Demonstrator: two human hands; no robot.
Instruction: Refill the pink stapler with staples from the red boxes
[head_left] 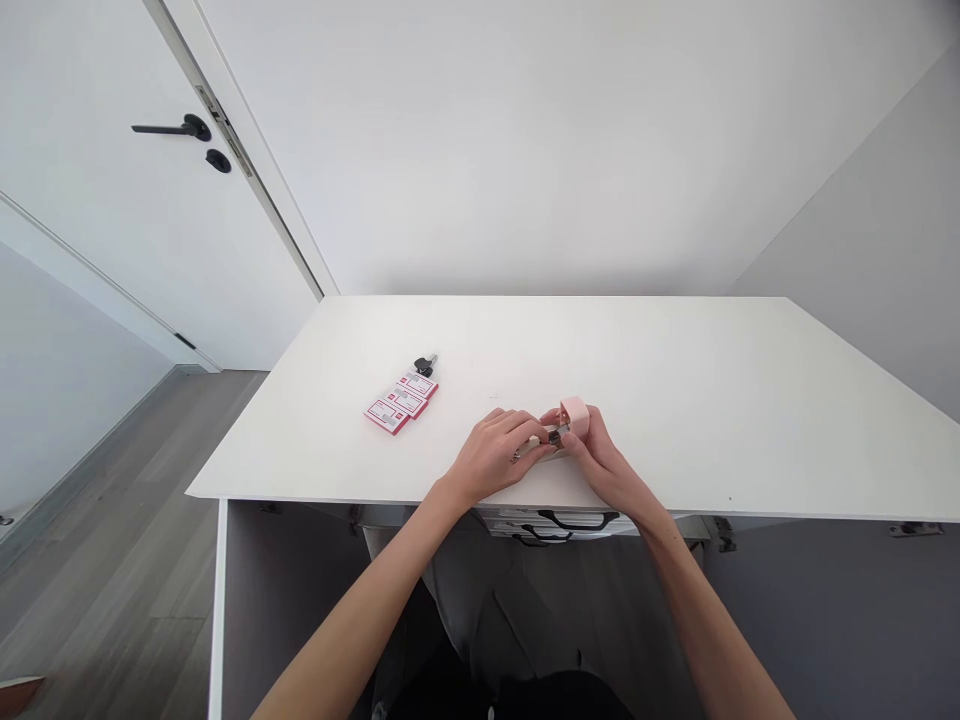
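A small pink stapler (575, 413), its pink cover tipped up from dark and silvery metal parts, is held low over the white tabletop near the front edge. My right hand (600, 462) wraps around the cover end, fingers closed. From the other side my left hand (504, 452) pinches the stapler's metal part with thumb and fingers. A bit of metal shows under the left palm. Whether any staples are between the left fingertips is hidden.
Left of my hands lie three red-and-white small boxes (401, 402) in an overlapping row. Just behind them is a black staple remover (425, 365). Below the tabletop (675, 390) are drawers with black handles (577, 521). A white door (150, 200) stands at the left.
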